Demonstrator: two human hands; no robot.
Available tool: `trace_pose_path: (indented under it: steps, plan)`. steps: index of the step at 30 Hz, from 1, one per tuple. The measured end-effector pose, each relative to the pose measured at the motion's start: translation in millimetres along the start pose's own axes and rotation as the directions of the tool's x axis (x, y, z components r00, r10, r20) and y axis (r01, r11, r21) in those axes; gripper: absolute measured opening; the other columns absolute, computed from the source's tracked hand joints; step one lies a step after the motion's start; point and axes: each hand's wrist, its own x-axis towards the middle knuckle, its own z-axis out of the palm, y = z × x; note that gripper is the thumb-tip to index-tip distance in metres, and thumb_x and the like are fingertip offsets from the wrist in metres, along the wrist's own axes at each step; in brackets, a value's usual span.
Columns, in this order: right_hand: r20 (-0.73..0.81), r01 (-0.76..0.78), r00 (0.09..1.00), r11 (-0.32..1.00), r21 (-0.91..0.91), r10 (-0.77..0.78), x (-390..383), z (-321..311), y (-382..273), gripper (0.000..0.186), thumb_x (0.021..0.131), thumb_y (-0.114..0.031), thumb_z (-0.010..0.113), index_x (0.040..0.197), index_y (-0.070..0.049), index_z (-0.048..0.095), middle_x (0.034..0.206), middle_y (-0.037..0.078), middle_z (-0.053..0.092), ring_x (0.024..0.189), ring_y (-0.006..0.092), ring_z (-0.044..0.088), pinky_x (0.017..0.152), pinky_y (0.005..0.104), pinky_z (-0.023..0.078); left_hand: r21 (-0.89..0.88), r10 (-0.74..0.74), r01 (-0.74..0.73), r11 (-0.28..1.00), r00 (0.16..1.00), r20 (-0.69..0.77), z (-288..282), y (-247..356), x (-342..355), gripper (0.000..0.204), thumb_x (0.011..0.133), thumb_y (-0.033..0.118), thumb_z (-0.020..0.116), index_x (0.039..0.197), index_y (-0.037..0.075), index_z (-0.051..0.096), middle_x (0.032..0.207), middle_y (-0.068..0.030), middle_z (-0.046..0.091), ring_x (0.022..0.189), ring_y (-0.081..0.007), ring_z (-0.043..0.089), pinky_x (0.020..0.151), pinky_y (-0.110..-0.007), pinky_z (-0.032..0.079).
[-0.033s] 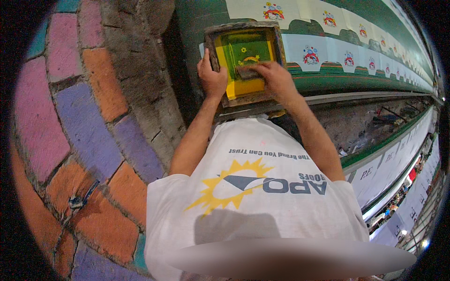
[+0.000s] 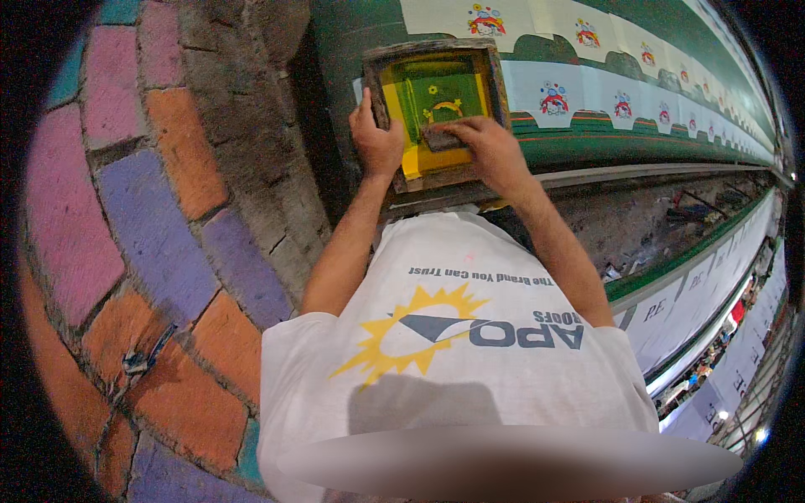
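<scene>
A wooden-framed printing screen with yellow-green mesh lies on the green table ahead of me. My left hand grips its left side, fingers along the outer edge. Inside the frame, my right hand holds a small dark squeegee against the mesh, near the end closest to me. A yellow arch-like design shows in the mesh just beyond the squeegee. Whatever lies under the screen is mostly hidden; a pale edge peeks out at its left.
Pale cut sheets with colourful printed pictures run in two rows along the green table to the right. A second long table with white sheets stands at the lower right. Coloured paving covers the ground at left.
My right hand has drawn the squeegee slightly toward me over the mesh, showing more of the arch design. My left hand keeps its grip on the frame.
</scene>
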Motion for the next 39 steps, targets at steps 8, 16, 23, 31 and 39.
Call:
trace_pose_path:
  steps: [8,16,23,31,39]
  plan:
    - [-0.127,0.089,0.988,0.995,0.037,-0.084,-20.6,4.0,3.8,0.051,0.082,-0.008,0.071,0.132,-0.018,0.071,0.125,0.009,0.07,0.117,0.0326,0.067,0.101,0.0437,0.057,0.112,0.037,-0.042,0.993,0.998,0.041,-3.8,13.2,6.0,0.081,0.086,0.011,0.071,0.162,0.003,0.045,0.14,-0.0281,0.057,0.134,-0.0443,0.055,0.115,-0.05,0.044]
    - [-0.185,0.07,0.981,0.996,0.046,-0.06,-68.7,-57.2,93.0,0.055,0.078,-0.003,0.072,0.131,-0.017,0.071,0.127,0.007,0.069,0.122,0.0329,0.063,0.106,0.044,0.054,0.053,0.187,-0.186,0.981,0.982,-0.019,81.5,97.4,-29.5,0.083,0.085,0.002,0.069,0.163,0.001,0.043,0.148,-0.0259,0.056,0.14,-0.0421,0.052,0.12,-0.049,0.041]
    - [-0.111,-0.015,0.993,0.995,0.1,0.026,-109.5,-96.8,183.5,0.075,0.065,0.013,0.075,0.135,-0.014,0.069,0.135,0.007,0.064,0.132,0.0343,0.058,0.115,0.0453,0.05,0.032,0.119,-0.12,0.992,0.993,0.03,175.4,153.8,-48.4,0.087,0.082,0.005,0.07,0.164,0.002,0.04,0.145,-0.0279,0.059,0.135,-0.0443,0.054,0.115,-0.049,0.044]
    - [-0.049,0.058,0.997,0.998,0.025,-0.056,-104.5,-98.0,216.1,0.059,0.075,-0.003,0.079,0.132,-0.014,0.069,0.123,0.009,0.069,0.121,0.0345,0.063,0.106,0.0442,0.053,0.071,0.052,-0.055,0.996,0.998,0.041,200.5,146.9,-43.3,0.086,0.082,0.006,0.072,0.163,0.002,0.044,0.137,-0.0279,0.062,0.125,-0.044,0.063,0.107,-0.049,0.051]
    - [-0.048,0.103,0.993,0.995,-0.004,-0.104,-92.4,-100.9,223.4,0.045,0.083,-0.011,0.076,0.127,-0.012,0.069,0.115,0.01,0.07,0.116,0.0333,0.066,0.1,0.0441,0.056,0.007,-0.017,0.017,1.0,0.997,0.077,200.2,139.1,-41.4,0.087,0.08,0.004,0.073,0.163,0.005,0.045,0.134,-0.0261,0.064,0.125,-0.0396,0.065,0.106,-0.047,0.052]
